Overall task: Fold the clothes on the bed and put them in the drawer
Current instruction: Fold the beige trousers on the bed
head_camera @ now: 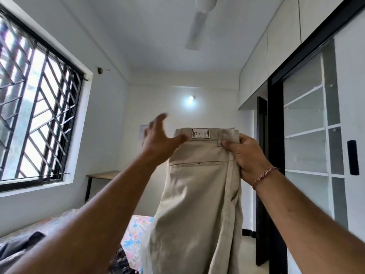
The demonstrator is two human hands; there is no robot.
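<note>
The trousers (199, 186) hang at the centre, held up in front of the far wall. The right hand (245, 155) grips the waistband at 3 o'clock of it; the left hand (160, 141) touches the waistband at 9 o'clock. The barred window (37, 107) lies at 9 o'clock, the wardrobe shelves (308, 131) at 3 o'clock, and the ceiling fan (197, 26) at 12 o'clock. The bed (136, 228) lies at 7 o'clock behind the left forearm, and a bench (104, 175) stands beyond it against the far wall.

Matt beige woven cloth trousers (199, 186), with a glossy leather-like patch (200, 133) on the waistband just beside the right hand's (245, 155) fingers (227, 144), which wears a thread wristband (264, 175).
</note>
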